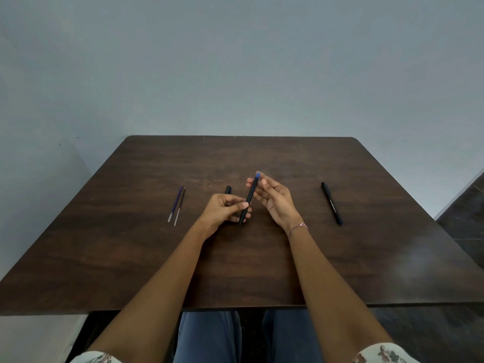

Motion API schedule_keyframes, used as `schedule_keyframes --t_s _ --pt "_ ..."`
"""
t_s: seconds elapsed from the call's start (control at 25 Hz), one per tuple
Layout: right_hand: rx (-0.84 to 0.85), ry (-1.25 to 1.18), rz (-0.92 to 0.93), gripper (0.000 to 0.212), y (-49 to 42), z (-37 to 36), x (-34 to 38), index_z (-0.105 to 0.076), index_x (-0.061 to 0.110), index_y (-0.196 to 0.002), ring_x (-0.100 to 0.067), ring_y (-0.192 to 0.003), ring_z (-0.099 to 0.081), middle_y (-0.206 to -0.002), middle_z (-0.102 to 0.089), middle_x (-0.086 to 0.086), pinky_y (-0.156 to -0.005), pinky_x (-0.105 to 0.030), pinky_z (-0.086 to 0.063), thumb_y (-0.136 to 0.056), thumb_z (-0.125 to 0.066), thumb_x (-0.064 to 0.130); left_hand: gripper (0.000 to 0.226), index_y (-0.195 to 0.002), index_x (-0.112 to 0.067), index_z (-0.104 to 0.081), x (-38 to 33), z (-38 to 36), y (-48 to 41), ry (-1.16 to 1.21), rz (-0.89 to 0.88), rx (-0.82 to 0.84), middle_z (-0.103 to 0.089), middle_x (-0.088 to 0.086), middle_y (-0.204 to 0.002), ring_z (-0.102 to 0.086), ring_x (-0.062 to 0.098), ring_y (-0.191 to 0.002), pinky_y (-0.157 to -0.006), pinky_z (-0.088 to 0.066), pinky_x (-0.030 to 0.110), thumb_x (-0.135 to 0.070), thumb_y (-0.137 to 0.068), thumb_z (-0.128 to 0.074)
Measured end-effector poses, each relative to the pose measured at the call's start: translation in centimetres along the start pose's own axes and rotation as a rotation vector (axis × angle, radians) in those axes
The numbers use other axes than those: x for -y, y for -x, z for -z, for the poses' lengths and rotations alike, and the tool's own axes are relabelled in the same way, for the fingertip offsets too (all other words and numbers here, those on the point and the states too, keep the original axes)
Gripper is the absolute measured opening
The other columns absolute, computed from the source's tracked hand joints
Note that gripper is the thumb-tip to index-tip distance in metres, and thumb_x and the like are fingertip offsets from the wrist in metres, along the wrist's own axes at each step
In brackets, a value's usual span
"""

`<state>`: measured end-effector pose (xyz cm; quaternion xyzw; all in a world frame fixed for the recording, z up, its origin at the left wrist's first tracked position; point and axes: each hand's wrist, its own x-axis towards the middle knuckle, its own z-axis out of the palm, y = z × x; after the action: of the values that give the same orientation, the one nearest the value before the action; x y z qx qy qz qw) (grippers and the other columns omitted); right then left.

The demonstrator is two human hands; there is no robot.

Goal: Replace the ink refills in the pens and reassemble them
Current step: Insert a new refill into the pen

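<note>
Head view: my left hand (222, 209) pinches the lower end of a black pen (250, 197), raised above the dark worktop (366, 258), blue tip up. My right hand (272, 199) is open, palm inward, fingertips at the tip. I should hold the barrel firm and pull or twist straight. Two refills (176, 206) lie left, another pen (332, 203) right.

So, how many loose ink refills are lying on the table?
2. Both lie side by side on the table's left part: the blue refill and, right beside it, the dark refill. Any others inside the pens would be hidden.
</note>
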<state>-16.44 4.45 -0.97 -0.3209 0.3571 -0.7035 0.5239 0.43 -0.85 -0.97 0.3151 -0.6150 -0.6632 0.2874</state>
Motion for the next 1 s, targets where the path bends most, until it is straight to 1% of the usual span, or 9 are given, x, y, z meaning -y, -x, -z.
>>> schedule_keyframes --t_s 0.16,0.36,0.44,0.52,0.6,0.68,0.76,0.88,1.0 --pt "-0.044 0.030 0.015 0.026 0.07 0.16 -0.19 -0.060 0.008 -0.119 -0.014 -0.091 -0.072 -0.092 -0.076 -0.004 -0.073 -0.021 -0.055 -0.096 -0.049 0.002 0.020 -0.101 0.001 -0.068 0.16 -0.20 0.07 -0.047 0.018 0.005 -0.075 0.013 -0.084 -0.073 0.023 -0.075 -0.059 -0.057 0.025 -0.007 -0.083 -0.069" --pt "-0.132 0.065 0.026 0.016 -0.31 0.05 -0.64 -0.068 0.007 -0.101 -0.009 -0.080 -0.069 -0.084 -0.075 0.002 -0.067 -0.018 -0.054 -0.091 -0.059 0.000 0.009 -0.092 -0.005 -0.070 0.21 -0.04 0.26 -0.031 0.006 0.025 -0.075 0.011 -0.080 -0.072 0.021 -0.071 -0.057 -0.057 0.025 -0.007 -0.082 -0.070" --pt "-0.161 0.109 0.022 0.009 -0.46 0.04 -0.78 -0.069 0.008 -0.093 -0.008 -0.074 -0.061 -0.082 -0.073 0.006 -0.065 -0.016 -0.053 -0.090 -0.061 0.005 0.009 -0.091 -0.005 -0.070 0.34 -0.08 0.21 -0.039 0.000 0.027 -0.074 0.011 -0.078 -0.072 0.021 -0.070 -0.056 -0.056 0.024 -0.006 -0.082 -0.070" --pt "-0.164 0.139 0.008 0.013 -0.47 -0.02 -0.81 -0.070 0.009 -0.092 -0.007 -0.070 -0.056 -0.076 -0.067 0.005 -0.066 -0.017 -0.052 -0.093 -0.059 0.016 0.010 -0.092 -0.003 -0.070 0.35 -0.13 0.18 -0.038 -0.005 0.023 -0.074 0.011 -0.078 -0.072 0.021 -0.069 -0.055 -0.056 0.024 -0.006 -0.082 -0.070" --pt "-0.146 0.120 -0.018 0.024 -0.45 0.07 -0.58 -0.069 0.008 -0.099 -0.008 -0.076 -0.064 -0.082 -0.069 0.000 -0.072 -0.020 -0.054 -0.097 -0.053 0.026 0.011 -0.093 -0.003 -0.070 0.33 -0.05 0.12 -0.036 -0.002 0.022 -0.074 0.011 -0.079 -0.072 0.021 -0.070 -0.056 -0.056 0.025 -0.007 -0.082 -0.070" --pt "-0.099 0.060 -0.046 0.028 -0.33 0.24 -0.27 -0.066 0.007 -0.109 -0.014 -0.092 -0.070 -0.095 -0.073 -0.006 -0.081 -0.024 -0.056 -0.099 -0.049 0.027 0.012 -0.093 -0.003 -0.070 0.36 0.06 0.07 -0.037 -0.001 0.028 -0.074 0.011 -0.080 -0.072 0.021 -0.071 -0.057 -0.057 0.025 -0.008 -0.082 -0.071" --pt "-0.035 -0.022 -0.072 0.030 -0.18 0.34 -0.01 -0.060 0.004 -0.119 -0.021 -0.103 -0.068 -0.107 -0.071 -0.013 -0.086 -0.029 -0.056 -0.100 -0.047 0.022 0.014 -0.094 -0.003 -0.070 0.45 0.14 0.00 -0.034 -0.003 0.032 -0.075 0.012 -0.081 -0.072 0.022 -0.072 -0.057 -0.057 0.025 -0.009 -0.081 -0.071" --pt "0.067 -0.112 -0.107 0.032 0.02 0.47 0.12 -0.053 0.002 -0.128 -0.027 -0.113 -0.064 -0.121 -0.065 -0.020 -0.090 -0.034 -0.055 -0.099 -0.042 0.008 0.014 -0.094 -0.005 -0.071 0.51 0.15 -0.03 -0.033 -0.013 0.036 -0.075 0.013 -0.083 -0.073 0.023 -0.074 -0.058 -0.057 0.025 -0.010 -0.081 -0.072" --pt "0.125 -0.111 -0.129 0.037 0.10 0.47 0.08 -0.052 0.003 -0.129 -0.027 -0.115 -0.063 -0.123 -0.064 -0.019 -0.089 -0.033 -0.054 -0.097 -0.036 0.000 0.012 -0.092 -0.007 -0.071 0.58 0.25 -0.06 -0.027 -0.014 0.037 -0.075 0.012 -0.083 -0.073 0.023 -0.075 -0.059 -0.057 0.026 -0.010 -0.081 -0.072"
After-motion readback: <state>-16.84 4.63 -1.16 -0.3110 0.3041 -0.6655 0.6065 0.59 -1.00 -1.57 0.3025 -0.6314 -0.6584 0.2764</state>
